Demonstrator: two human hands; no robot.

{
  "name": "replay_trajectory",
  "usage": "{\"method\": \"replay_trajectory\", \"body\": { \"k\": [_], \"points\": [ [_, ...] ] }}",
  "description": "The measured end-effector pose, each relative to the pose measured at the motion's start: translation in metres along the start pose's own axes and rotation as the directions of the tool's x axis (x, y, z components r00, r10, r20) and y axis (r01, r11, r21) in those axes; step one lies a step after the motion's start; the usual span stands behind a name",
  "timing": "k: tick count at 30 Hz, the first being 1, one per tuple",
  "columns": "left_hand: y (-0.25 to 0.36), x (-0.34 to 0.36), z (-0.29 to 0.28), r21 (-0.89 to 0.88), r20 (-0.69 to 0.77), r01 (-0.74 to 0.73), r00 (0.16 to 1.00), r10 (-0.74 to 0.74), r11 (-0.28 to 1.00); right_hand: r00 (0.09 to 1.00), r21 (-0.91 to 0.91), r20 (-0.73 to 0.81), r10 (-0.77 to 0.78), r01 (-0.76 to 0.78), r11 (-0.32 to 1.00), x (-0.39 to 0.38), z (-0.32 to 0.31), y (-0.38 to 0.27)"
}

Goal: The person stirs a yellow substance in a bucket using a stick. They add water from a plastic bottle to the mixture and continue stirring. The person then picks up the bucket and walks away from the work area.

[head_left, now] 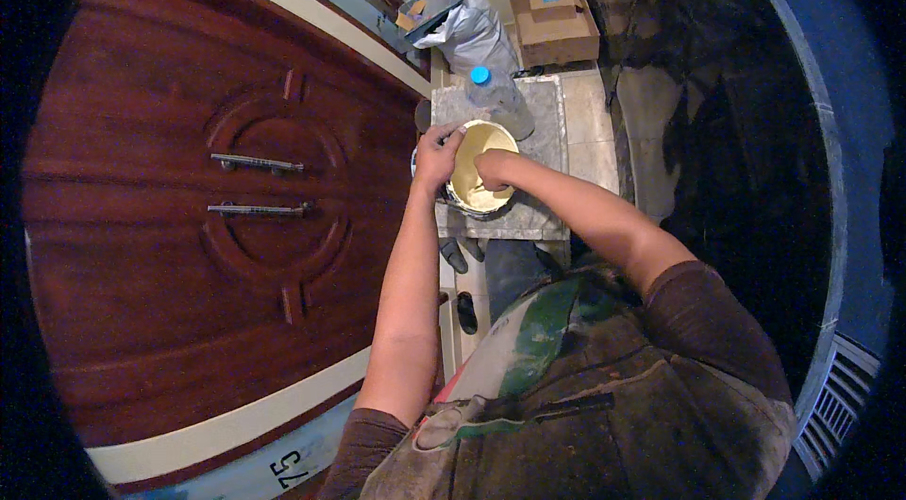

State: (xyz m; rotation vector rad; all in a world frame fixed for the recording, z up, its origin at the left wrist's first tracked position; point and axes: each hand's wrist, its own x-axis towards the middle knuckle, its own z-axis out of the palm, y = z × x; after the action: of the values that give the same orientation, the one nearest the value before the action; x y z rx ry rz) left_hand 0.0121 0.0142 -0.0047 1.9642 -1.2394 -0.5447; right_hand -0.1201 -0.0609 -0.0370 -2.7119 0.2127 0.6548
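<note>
A round bucket (490, 136) with a pale cream inside stands on a grey, stained tabletop (543, 203). My left hand (437, 158) grips its left rim, with the fingers and thumb at the edge. My right hand (494, 170) reaches down into the bucket from the right, fingers closed. What those fingers hold, if anything, is mostly hidden; a small dark shape shows just below them. Cream-coloured material lies at the bottom of the bucket. Right behind the bucket is a large clear plastic bottle (500, 106) with a blue cap.
Beyond the table are a white sack (477, 40) with a dark tray on top and an open cardboard box (557, 38). Dark red double doors (142, 179) with metal handles fill the left. Black sheeting (727, 123) hangs at the right. Dark footwear (466, 312) rests on the floor below.
</note>
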Motion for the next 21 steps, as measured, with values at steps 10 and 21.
{"method": "replay_trajectory", "body": {
  "k": [10,21],
  "points": [
    [0.001,-0.002,-0.004,-0.005,0.014,0.006,1.000,-0.006,1.000,0.916,0.369,-0.270,0.296,-0.185,0.911,-0.013,-0.009,-0.001],
    [0.002,0.005,0.000,-0.063,0.055,0.024,0.998,-0.021,0.998,0.871,0.410,-0.327,0.368,-0.220,0.885,0.018,0.020,0.006]
  ]
}}
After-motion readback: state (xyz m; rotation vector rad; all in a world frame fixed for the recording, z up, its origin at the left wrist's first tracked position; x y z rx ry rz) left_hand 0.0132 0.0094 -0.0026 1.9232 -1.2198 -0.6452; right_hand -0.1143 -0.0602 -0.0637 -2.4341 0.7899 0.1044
